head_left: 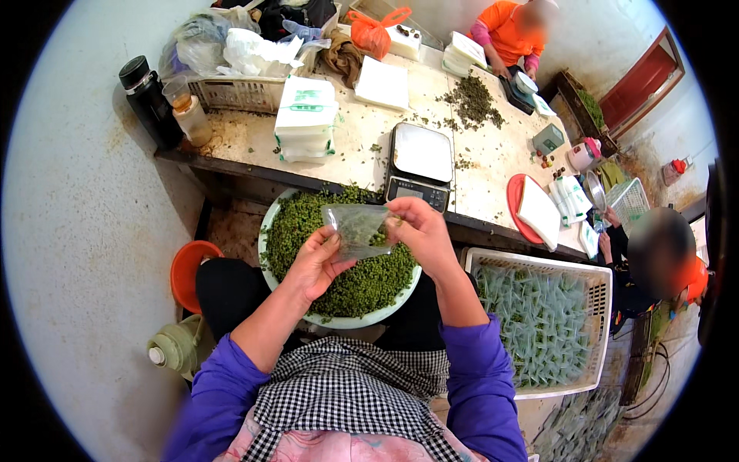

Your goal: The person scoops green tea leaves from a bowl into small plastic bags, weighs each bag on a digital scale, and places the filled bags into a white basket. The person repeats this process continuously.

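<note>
Black thermos [152, 108]: on the left end of the table [246, 138], at 10 o'clock from the clear bag [356, 231].
Pale green jug [178, 346]: white-capped, beside the wall at 8 o'clock.
Orange bucket [185, 276]: between 8 and 9 o'clock, near the person's knee.
White stack [305, 115]: flat pieces with green print piled on the table at 11 o'clock.
Left hand [314, 266]: at 8 o'clock, thumb and fingers pinching the bag's left edge.
Basin [350, 323]: pale, round, heaped with small green berries [362, 296]; it lies below the bag, mostly toward 6 o'clock.
Bag position: held up between both hands over the berries; whether the green showing through is inside or behind it, I cannot tell.
Right hand [419, 235]: at 3 o'clock, thumb and forefinger pinching the bag's right side.
Scale [422, 154]: at 1 o'clock, near the table edge, its plate bare.
Loose heap [473, 102]: dark green bits scattered on the table between 1 and 2 o'clock.
Orange-topped co-worker [504, 35]: seated farther off at 1 o'clock.
Red tray [514, 206]: at 3 o'clock, under another white pile [539, 212].
White crate [599, 308]: at 4 o'clock, packed with filled bags [531, 327].
Second co-worker [662, 258]: far right, just past 3 o'clock.
</note>
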Demonstrator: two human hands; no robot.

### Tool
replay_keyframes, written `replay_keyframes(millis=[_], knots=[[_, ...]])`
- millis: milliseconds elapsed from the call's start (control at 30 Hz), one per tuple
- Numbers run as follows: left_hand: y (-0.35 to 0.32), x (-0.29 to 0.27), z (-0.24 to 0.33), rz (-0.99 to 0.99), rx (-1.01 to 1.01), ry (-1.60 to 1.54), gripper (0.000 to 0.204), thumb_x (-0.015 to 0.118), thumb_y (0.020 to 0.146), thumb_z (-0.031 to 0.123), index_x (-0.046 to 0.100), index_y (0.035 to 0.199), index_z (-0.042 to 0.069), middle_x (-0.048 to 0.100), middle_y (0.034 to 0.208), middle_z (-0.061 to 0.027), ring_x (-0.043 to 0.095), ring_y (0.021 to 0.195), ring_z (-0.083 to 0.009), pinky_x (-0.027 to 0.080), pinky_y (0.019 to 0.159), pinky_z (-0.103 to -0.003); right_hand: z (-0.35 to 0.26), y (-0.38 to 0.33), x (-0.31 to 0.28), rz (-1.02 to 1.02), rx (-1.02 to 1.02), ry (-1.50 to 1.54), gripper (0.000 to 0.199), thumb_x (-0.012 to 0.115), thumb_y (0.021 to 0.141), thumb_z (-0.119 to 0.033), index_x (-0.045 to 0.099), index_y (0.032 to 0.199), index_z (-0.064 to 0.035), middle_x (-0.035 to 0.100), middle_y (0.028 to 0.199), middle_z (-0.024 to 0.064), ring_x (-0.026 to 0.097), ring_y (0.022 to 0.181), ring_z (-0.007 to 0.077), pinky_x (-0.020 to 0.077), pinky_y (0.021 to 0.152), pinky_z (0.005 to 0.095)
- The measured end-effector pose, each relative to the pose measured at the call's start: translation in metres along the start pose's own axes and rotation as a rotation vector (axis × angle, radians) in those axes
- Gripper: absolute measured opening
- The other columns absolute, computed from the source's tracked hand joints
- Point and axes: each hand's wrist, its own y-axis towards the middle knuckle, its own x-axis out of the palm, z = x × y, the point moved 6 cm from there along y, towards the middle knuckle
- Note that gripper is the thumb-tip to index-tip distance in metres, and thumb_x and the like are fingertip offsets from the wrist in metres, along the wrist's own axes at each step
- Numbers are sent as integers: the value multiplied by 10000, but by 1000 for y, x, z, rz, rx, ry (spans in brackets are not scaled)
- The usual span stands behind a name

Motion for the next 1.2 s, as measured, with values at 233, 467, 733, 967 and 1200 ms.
replay_keyframes(millis=[233,467,733,967,1200], knots=[[2,-1,6,45,47,-71,245,635,941,140,509,1150,130,619,1127,-40,644,1023,-218,599,855,-417,-30,-23,17,99,-340,-439,226,701,855,-60,631,1062,-1,652,853,45,548,608,71,460,568,237],[3,-13,6,104,46,-63,238,618,954,154,510,1164,125,614,1132,-41,636,1035,-214,593,867,-423,-22,-15,9,185,-185,-30,93,678,887,-38,626,963,-23,629,775,-10,529,599,24,424,520,197],[6,-17,28,137,108,-43,206,604,969,175,552,1166,144,633,1116,-15,646,974,-182,591,774,-369,-3,-7,-25,150,-430,-921,336,752,797,-164,654,1097,-48,673,1098,113,625,1006,301,492,852,406],[22,20,17,118,30,331,330,668,933,195,520,1208,92,665,855,-24,630,672,-111,529,526,-249,14,15,-9,-57,13,-439,225,728,803,-90,635,987,1,666,843,74,615,760,119,507,666,282],[54,29,37,99,434,953,243,644,943,187,596,1127,35,617,895,-32,576,713,-96,495,610,-248,37,60,-102,522,-106,-55,41,642,849,-40,631,885,-24,612,811,18,569,697,86,490,566,244]])
